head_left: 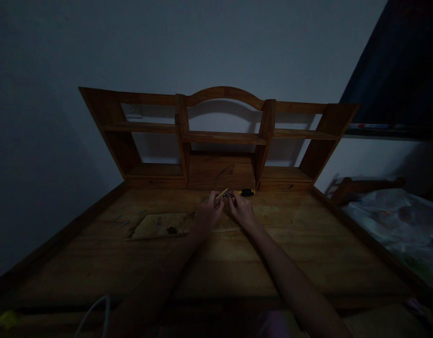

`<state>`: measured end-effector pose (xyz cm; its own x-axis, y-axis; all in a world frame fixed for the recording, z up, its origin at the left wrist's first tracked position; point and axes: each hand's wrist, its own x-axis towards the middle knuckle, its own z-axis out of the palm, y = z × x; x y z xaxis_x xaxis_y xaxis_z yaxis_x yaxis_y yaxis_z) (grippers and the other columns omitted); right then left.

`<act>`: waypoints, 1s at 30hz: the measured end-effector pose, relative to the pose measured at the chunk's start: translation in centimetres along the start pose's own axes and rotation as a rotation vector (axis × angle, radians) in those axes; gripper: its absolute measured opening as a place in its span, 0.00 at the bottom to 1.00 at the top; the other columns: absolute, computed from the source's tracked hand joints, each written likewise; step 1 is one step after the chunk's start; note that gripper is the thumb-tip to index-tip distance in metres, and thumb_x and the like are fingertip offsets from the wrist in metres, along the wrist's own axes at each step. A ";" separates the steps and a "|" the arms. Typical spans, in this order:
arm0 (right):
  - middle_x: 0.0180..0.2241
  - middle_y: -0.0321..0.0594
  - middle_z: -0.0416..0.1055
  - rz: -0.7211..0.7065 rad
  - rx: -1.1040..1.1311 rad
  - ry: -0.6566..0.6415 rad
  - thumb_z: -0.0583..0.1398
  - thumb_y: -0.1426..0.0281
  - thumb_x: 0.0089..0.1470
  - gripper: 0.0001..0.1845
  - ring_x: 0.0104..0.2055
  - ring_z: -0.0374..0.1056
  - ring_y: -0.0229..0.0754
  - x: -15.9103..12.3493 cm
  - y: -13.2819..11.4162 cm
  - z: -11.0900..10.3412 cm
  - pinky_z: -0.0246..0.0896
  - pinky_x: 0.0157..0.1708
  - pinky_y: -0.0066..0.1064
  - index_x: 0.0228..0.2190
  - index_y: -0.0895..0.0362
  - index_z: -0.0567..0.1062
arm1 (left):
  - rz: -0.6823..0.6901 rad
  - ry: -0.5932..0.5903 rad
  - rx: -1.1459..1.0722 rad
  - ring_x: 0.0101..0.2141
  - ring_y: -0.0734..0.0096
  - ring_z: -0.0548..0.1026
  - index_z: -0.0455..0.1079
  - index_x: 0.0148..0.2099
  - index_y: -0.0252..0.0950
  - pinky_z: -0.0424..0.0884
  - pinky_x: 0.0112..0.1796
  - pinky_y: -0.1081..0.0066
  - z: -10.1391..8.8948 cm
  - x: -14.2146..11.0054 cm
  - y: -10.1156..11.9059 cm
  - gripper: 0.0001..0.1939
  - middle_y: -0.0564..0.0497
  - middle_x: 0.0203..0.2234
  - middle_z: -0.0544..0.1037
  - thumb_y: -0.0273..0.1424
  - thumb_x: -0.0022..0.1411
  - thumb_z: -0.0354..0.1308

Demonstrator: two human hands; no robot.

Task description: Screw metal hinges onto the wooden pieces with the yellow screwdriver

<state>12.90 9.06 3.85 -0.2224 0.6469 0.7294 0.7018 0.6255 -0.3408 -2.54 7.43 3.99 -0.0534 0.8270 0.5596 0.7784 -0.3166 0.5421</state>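
Note:
My left hand (210, 210) is closed, with its fingers pinched on a thin pale wooden stick (221, 193) that points up and to the right. Close beside it, the fingers of my right hand (242, 209) are pinched on a small shiny metal piece (228, 194), near or against the stick. Just past my right hand shows a yellow and black tool handle (247, 192); whether it joins the metal piece is hidden. A long, rough wooden board (151, 227) with dark marks lies flat under and beside my hands.
Several thin metal pieces, like nails or screws (122, 224), lie on the wooden desk (216, 270) at left. A wooden shelf unit (223, 137) stands along the back. A white cable (106, 310) loops at front left. Plastic bags (396, 220) are beyond the right edge.

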 end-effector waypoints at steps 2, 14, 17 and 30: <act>0.40 0.43 0.79 0.005 -0.002 -0.007 0.51 0.68 0.66 0.13 0.38 0.76 0.42 -0.1 0.0 0.0 0.65 0.39 0.29 0.49 0.56 0.71 | -0.003 0.013 -0.013 0.35 0.69 0.78 0.68 0.50 0.43 0.67 0.35 0.74 0.0 0.1 0.0 0.11 0.52 0.36 0.80 0.36 0.66 0.55; 0.41 0.44 0.79 0.044 -0.018 -0.041 0.51 0.64 0.67 0.17 0.38 0.76 0.44 -0.1 -0.3 -0.2 0.65 0.39 0.31 0.50 0.55 0.72 | -0.019 0.062 -0.015 0.30 0.68 0.77 0.69 0.49 0.43 0.63 0.31 0.73 0.2 0.2 -0.1 0.11 0.51 0.34 0.80 0.36 0.65 0.56; 0.41 0.44 0.80 0.046 -0.019 -0.050 0.50 0.63 0.67 0.17 0.39 0.76 0.43 0.0 -0.5 -0.3 0.65 0.39 0.30 0.51 0.54 0.72 | -0.048 0.058 -0.072 0.30 0.67 0.78 0.68 0.49 0.43 0.64 0.31 0.73 0.2 0.2 -0.2 0.12 0.51 0.34 0.80 0.36 0.65 0.57; 0.35 0.43 0.79 0.111 -0.042 -0.005 0.47 0.64 0.69 0.14 0.33 0.76 0.43 0.2 -0.8 -0.6 0.60 0.30 0.28 0.48 0.56 0.68 | -0.443 0.168 -0.730 0.33 0.68 0.79 0.65 0.44 0.37 0.74 0.34 0.71 1.8 3.4 -4.3 0.14 0.50 0.33 0.78 0.33 0.55 0.60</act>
<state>12.68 8.42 4.66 -0.1444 0.7135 0.6857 0.7502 0.5308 -0.3943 -4.97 12.42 2.44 -0.3932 0.8831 0.2560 0.0719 -0.2481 0.9661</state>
